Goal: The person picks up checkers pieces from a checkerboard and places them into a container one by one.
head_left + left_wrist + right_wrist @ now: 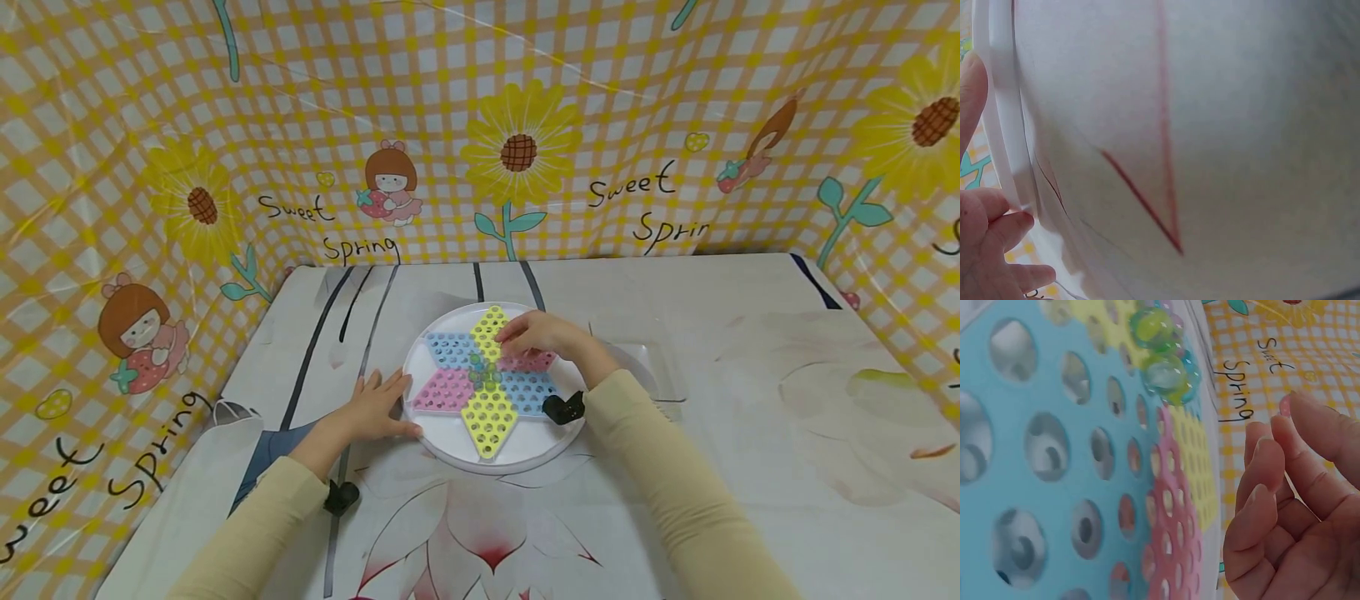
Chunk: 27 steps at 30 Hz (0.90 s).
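Observation:
A star-shaped Chinese checkers board (489, 417) with yellow, blue and pink points lies on a round white tray (438, 446). Several glassy marbles (1165, 374), green, teal and purple, are gathered at its centre. Over the far right part of the board, my right hand (536, 333) pinches a small pink marble (1285, 405) between thumb and fingertips, the other fingers curled loosely below. My left hand (375, 408) is spread at the tray's left side, its fingertips at the white rim (1013, 125).
Right of the tray, partly behind my right forearm, is a clear plastic box (663, 371). A flower-printed white cloth (480, 525) covers the table. Checked yellow curtains (442, 167) close off the back and sides. Each wrist carries a black camera (564, 408).

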Each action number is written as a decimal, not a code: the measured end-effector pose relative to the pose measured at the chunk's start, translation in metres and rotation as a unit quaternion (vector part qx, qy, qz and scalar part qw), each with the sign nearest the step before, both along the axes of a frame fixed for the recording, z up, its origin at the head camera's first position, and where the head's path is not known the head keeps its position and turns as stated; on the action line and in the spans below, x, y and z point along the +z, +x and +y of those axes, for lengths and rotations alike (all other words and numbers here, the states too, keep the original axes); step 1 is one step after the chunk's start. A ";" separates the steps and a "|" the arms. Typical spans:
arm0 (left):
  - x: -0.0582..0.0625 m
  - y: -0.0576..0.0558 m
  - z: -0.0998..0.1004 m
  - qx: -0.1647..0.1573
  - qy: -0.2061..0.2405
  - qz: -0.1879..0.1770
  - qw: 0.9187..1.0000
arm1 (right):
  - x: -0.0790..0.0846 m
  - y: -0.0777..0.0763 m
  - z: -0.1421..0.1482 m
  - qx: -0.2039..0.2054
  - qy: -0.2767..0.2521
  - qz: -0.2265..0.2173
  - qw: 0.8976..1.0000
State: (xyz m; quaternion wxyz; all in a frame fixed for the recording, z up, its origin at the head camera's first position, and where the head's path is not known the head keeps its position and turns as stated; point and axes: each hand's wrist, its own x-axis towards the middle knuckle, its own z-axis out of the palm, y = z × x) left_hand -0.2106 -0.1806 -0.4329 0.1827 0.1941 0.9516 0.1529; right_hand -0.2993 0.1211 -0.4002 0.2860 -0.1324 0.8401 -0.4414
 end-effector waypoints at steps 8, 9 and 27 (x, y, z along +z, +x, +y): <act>0.000 -0.001 0.001 -0.003 -0.005 0.003 1.000 | -0.008 0.004 -0.009 0.019 0.036 -0.033 0.999; 0.000 -0.001 0.000 -0.003 -0.005 0.002 1.000 | -0.009 0.004 -0.009 0.020 0.037 -0.033 0.999; -0.002 -0.002 -0.001 0.000 -0.006 -0.002 1.000 | -0.012 0.010 -0.018 0.045 0.100 -0.015 0.994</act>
